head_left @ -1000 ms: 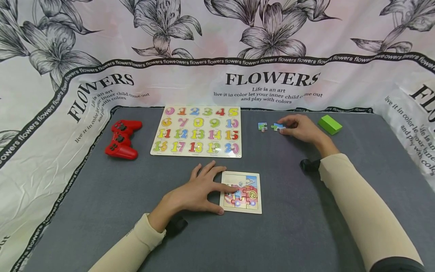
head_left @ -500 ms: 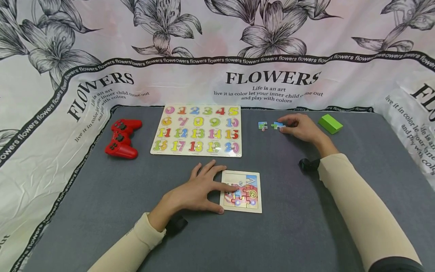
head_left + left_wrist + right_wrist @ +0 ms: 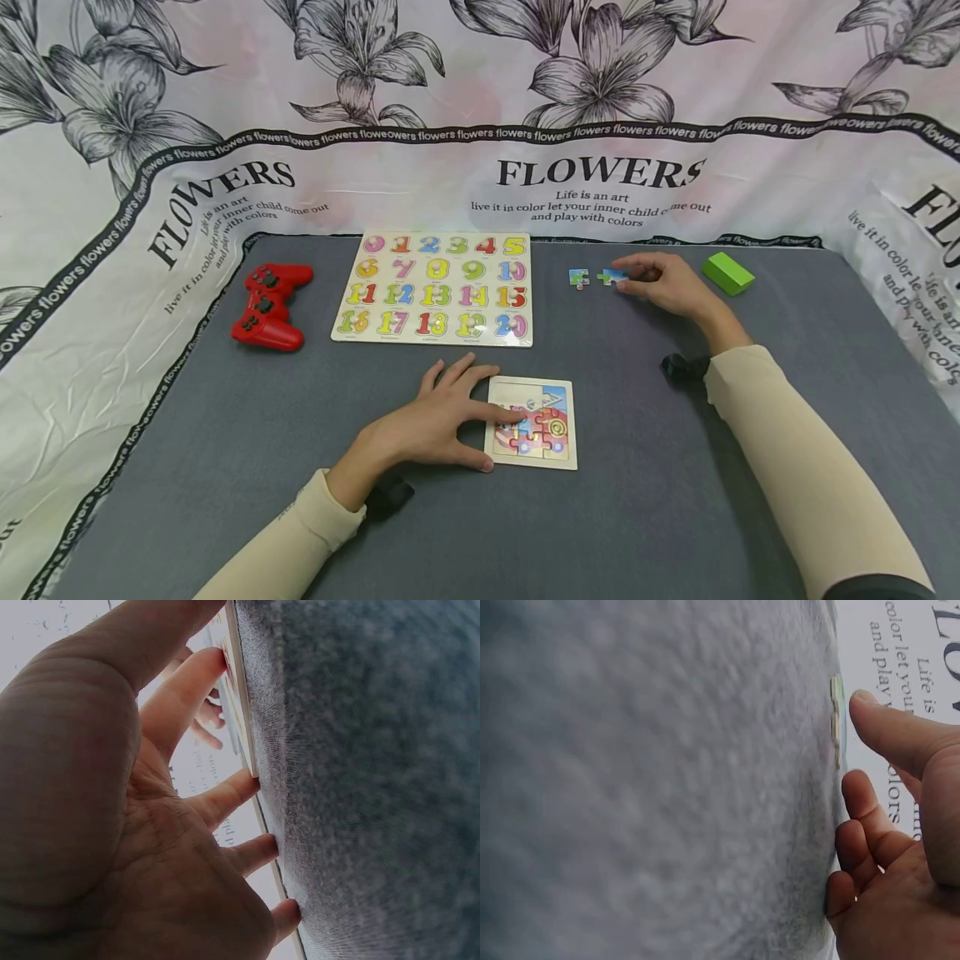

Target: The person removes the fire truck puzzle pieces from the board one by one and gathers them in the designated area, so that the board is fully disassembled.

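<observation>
My left hand lies spread at the left side of a small wooden jigsaw puzzle in a pale frame. Its index finger reaches onto the pieces, while the thumb and middle finger touch the frame's edge, seen edge-on in the left wrist view. Farther back on the right, my right hand has thumb and index finger at either side of a green-and-blue jigsaw piece, pinching its right end. That hand's other fingers curl loosely in the right wrist view. A second jigsaw piece lies just left of it.
A number board lies behind the puzzle, near the back edge of the grey-covered table. To its left is a red game controller. Right of my right hand sits a green block. Flower-printed cloth rises behind the table.
</observation>
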A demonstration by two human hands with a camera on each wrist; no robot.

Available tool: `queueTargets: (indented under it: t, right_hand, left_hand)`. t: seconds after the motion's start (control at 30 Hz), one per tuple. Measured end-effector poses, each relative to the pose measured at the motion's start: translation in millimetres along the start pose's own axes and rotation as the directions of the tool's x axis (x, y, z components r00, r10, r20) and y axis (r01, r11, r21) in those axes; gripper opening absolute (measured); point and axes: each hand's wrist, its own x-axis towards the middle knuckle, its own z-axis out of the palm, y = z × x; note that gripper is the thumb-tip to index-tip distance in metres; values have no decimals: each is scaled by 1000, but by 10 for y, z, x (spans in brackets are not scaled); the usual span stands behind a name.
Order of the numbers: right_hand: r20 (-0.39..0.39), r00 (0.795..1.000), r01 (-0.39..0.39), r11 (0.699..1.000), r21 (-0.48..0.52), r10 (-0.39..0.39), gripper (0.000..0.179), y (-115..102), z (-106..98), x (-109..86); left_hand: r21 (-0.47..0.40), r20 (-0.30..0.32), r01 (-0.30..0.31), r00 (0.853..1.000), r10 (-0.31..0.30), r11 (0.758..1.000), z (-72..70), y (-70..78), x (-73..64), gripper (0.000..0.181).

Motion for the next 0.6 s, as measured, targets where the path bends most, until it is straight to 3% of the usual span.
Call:
queueTargets:
  t: [0.3, 0.6]
  right_hand:
    - [-80, 993, 94, 993, 67, -89, 37, -175, 75, -196]
    - [-50, 960, 280, 958, 68, -277, 34, -461, 197, -504]
  left_hand:
    - [-11, 9, 14, 1000, -14, 1000, -6, 18, 10, 68]
    - [-11, 11, 17, 1000, -17, 1000, -1, 17, 21, 68]
